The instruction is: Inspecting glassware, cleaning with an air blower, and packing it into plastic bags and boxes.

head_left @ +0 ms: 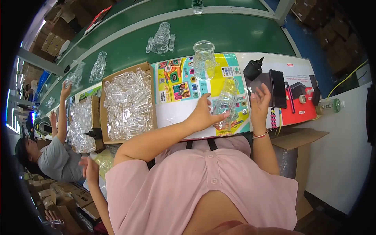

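A clear, bottle-shaped vessel [227, 102] is on the printed sheet in front of me, between my hands. My left hand [201, 114] is at its left side, fingers apart, with the thumb across the vessel's lower part; whether it presses on it I cannot tell. To the vessel's right, my right hand [260, 102] is raised with its fingers spread and nothing in them. A second clear vessel [204, 62] with a wide round mouth stands farther back. The cardboard box [153, 102] on my left is heaped with small clear tubular parts [127, 103].
A black nozzle bottle [253, 69], a phone [277, 89] and a pen [290, 98] lie to the right. Another clear vessel [161, 39] with small tubes stands on the green bench [246, 35]. At left, a co-worker in grey [58, 160] reaches toward clear pieces.
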`<action>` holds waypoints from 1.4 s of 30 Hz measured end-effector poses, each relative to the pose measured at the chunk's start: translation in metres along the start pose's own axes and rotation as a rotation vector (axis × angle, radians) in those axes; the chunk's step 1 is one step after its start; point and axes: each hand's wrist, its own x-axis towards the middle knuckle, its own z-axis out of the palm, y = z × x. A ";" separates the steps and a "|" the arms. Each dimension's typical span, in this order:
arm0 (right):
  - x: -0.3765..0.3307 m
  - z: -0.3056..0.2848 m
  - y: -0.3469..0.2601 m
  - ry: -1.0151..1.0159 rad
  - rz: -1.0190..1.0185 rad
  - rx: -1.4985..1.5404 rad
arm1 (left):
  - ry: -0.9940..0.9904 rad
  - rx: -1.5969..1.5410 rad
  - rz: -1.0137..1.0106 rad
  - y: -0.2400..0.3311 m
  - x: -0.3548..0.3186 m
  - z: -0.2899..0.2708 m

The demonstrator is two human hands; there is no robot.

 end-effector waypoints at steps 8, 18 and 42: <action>-0.015 -0.002 -0.004 -0.010 0.019 0.111 | -0.031 -0.318 -0.178 -0.021 -0.015 0.006; 0.019 -0.017 0.008 0.071 0.025 0.125 | 0.563 0.147 0.092 -0.013 -0.102 -0.079; 0.083 0.017 0.053 0.003 0.003 -0.306 | 1.092 0.741 0.139 -0.098 -0.130 -0.203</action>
